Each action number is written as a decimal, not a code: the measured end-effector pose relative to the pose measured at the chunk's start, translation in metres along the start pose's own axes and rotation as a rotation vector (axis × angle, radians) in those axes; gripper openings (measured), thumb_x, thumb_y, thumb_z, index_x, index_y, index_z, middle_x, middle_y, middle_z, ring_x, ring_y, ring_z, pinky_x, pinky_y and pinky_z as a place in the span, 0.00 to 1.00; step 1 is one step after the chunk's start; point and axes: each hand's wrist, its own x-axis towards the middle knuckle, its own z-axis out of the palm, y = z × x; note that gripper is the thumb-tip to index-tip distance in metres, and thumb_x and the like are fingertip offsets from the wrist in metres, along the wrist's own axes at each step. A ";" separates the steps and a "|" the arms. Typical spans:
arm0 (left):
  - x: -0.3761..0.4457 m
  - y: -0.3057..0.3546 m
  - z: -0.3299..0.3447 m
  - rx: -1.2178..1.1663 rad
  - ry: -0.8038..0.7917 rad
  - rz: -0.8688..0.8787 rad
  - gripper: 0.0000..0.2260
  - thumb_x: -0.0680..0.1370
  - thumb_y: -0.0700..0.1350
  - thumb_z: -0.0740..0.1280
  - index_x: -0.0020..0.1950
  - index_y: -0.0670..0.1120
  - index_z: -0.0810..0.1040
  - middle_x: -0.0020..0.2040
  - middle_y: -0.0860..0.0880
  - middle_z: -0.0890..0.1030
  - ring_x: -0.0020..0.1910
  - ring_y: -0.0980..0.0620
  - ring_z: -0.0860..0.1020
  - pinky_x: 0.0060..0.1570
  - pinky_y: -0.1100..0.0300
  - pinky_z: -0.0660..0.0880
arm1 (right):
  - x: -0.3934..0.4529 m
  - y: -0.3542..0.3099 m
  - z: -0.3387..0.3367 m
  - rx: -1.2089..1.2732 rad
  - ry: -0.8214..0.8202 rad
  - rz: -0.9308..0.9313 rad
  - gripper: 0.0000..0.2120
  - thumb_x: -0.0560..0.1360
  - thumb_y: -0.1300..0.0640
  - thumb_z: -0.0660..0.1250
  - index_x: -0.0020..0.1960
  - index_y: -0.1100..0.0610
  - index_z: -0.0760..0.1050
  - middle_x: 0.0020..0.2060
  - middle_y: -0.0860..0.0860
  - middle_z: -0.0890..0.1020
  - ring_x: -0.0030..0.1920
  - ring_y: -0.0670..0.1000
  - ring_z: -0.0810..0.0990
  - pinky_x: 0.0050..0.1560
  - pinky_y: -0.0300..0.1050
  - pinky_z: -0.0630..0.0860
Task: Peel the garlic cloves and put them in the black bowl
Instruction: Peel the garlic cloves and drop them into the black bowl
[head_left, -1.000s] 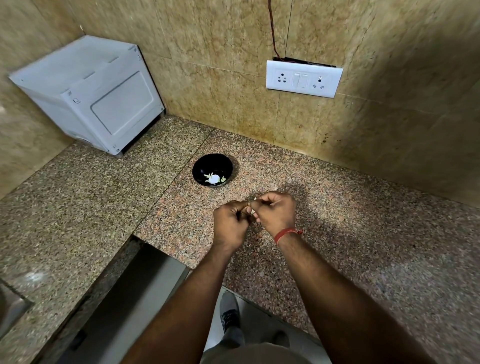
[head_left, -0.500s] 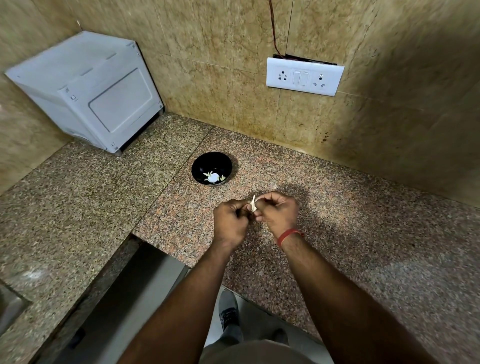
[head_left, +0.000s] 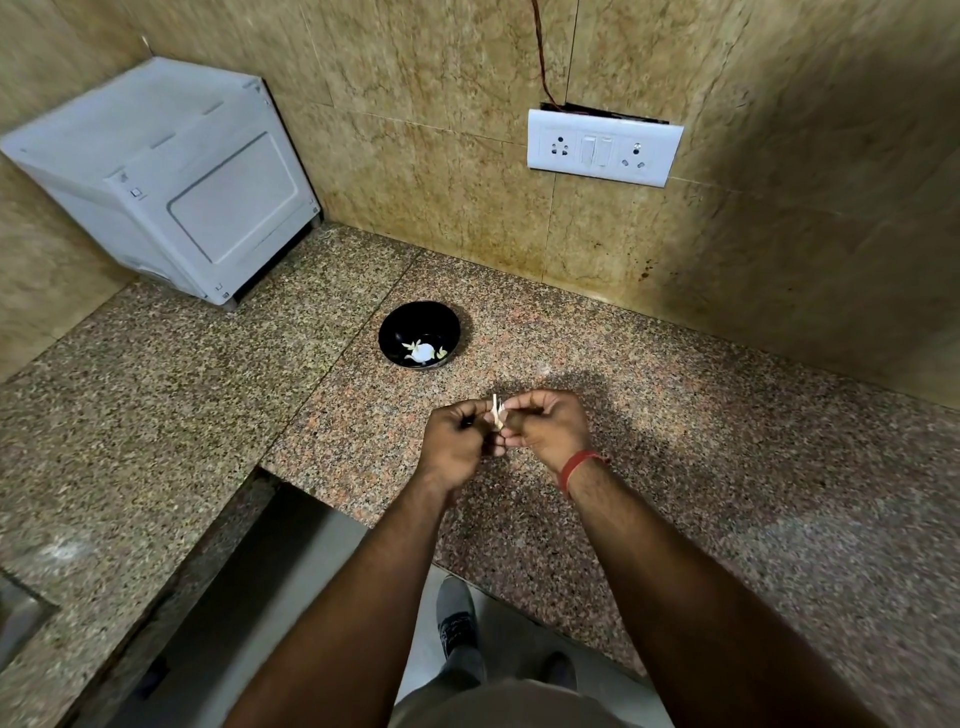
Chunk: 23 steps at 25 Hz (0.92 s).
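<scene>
Both hands, the left hand and right hand, pinched one garlic clove above the surface, skin half off; the black bowl already held some peeled garlic, so work remained

Speckled granite desk running into a wall corner, meeting a second slab at a seam. Sitting directly on it: a black bowl near the seam, holding pale garlic pieces, and a white box-shaped appliance resting in the far left corner, well apart from the bowl.
</scene>
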 end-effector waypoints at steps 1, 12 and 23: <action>0.001 0.000 0.000 -0.001 -0.006 -0.010 0.06 0.81 0.36 0.69 0.53 0.43 0.85 0.48 0.42 0.87 0.51 0.39 0.85 0.57 0.40 0.81 | 0.000 0.000 0.000 -0.031 -0.010 -0.011 0.07 0.74 0.71 0.72 0.51 0.64 0.82 0.43 0.58 0.86 0.35 0.49 0.85 0.37 0.43 0.84; 0.010 -0.003 -0.006 -0.142 -0.004 -0.116 0.05 0.81 0.36 0.69 0.54 0.34 0.82 0.49 0.34 0.85 0.48 0.37 0.86 0.48 0.50 0.85 | 0.012 0.016 0.002 -0.011 -0.006 -0.009 0.11 0.72 0.73 0.73 0.49 0.60 0.84 0.46 0.55 0.87 0.47 0.55 0.87 0.49 0.53 0.85; 0.053 -0.055 0.000 0.192 0.064 -0.185 0.05 0.80 0.33 0.69 0.46 0.39 0.83 0.41 0.41 0.84 0.33 0.48 0.83 0.33 0.55 0.83 | 0.041 0.063 -0.001 0.143 -0.046 0.256 0.06 0.73 0.75 0.69 0.47 0.67 0.79 0.43 0.61 0.84 0.43 0.59 0.83 0.38 0.49 0.85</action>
